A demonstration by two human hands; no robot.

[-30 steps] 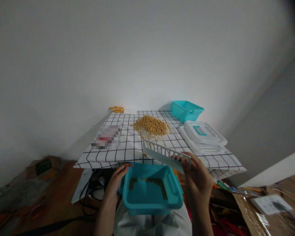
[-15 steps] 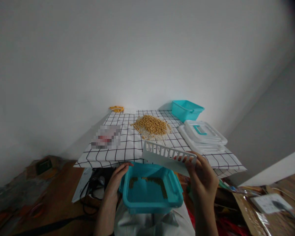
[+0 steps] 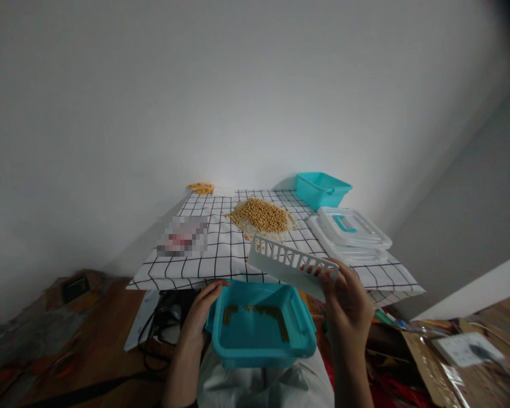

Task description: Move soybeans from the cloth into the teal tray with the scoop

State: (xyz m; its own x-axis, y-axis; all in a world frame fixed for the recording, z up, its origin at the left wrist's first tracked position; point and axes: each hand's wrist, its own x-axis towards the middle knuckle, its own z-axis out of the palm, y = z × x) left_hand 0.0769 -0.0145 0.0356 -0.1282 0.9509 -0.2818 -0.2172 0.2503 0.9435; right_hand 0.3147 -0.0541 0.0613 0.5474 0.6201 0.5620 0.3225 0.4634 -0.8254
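Two hands work just short of the table's [image 3: 221, 266] near edge. The left hand [image 3: 202, 309] curls its fingers over the left rim of a blue tub [image 3: 261, 345] that sits on the person's lap, a grip that seems meant to keep the tub level there. The right hand [image 3: 348, 297] pinches one end of a white slotted tray [image 3: 291, 263] between thumb and fingers, so the rest juts leftward above the tub's far rim, tilted. Inside the tub a thin line of yellow beans [image 3: 255, 310] lies along the far and right walls (most of the floor is bare). Beyond both hands a heap of beans [image 3: 261, 215] lies loose on the checked cloth. Past the right hand are clear lidded boxes [image 3: 352, 229] and a second blue tub [image 3: 323, 190]; what it holds cannot be seen.
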